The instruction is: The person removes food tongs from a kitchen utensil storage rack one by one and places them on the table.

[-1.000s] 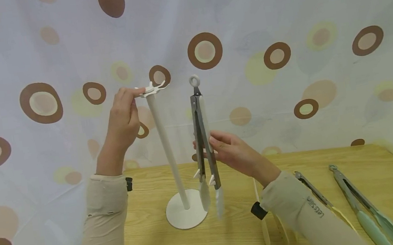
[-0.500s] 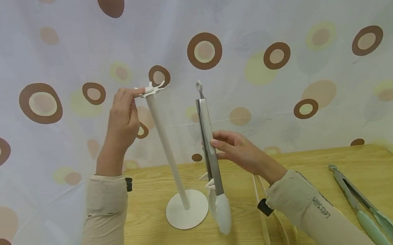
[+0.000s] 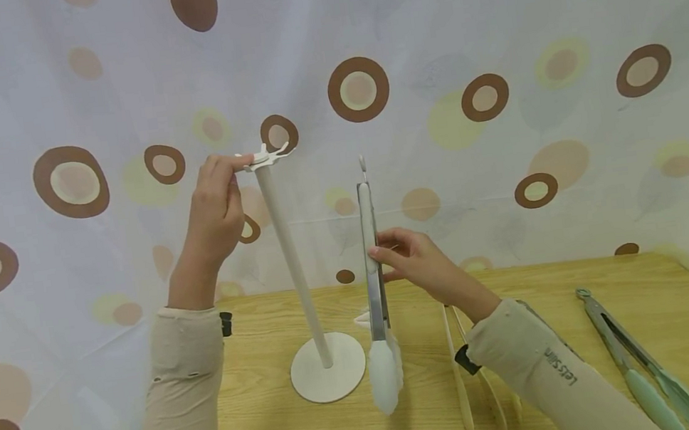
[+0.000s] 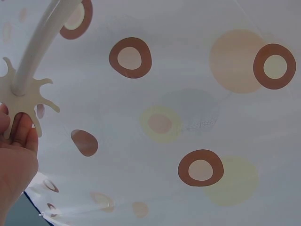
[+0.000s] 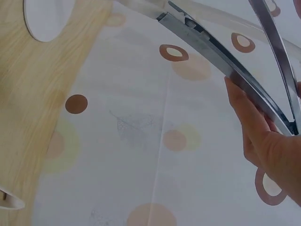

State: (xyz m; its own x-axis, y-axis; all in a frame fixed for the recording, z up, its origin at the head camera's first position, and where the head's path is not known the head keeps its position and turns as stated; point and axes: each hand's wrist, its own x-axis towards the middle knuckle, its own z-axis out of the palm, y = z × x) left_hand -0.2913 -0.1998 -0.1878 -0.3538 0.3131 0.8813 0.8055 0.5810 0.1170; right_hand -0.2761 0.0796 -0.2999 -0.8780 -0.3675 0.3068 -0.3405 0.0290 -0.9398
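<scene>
My left hand (image 3: 211, 206) pinches the hooked top (image 3: 269, 157) of a white stand with a thin pole (image 3: 292, 257) and a round base (image 3: 327, 368). In the left wrist view, its fingers (image 4: 29, 137) are on one arm of that top. To the right of the pole, my right hand (image 3: 418, 263) holds a pair of metal tongs (image 3: 378, 311) upright by the handles. These tongs have white tips hanging downward and a hanging ring at the upper end. In the right wrist view, their two metal arms (image 5: 240, 77) stand apart in a V.
A pair of green tongs (image 3: 629, 352) lies at the right of the wooden table (image 3: 261, 426). Pale yellow tongs (image 3: 460, 387) lie partly behind my right forearm. A spotted curtain (image 3: 424, 19) hangs behind the table.
The white-tipped tongs have turned about their length and shifted slightly right and down, and their outer side now faces the head camera. My left hand and the stand stay in place.
</scene>
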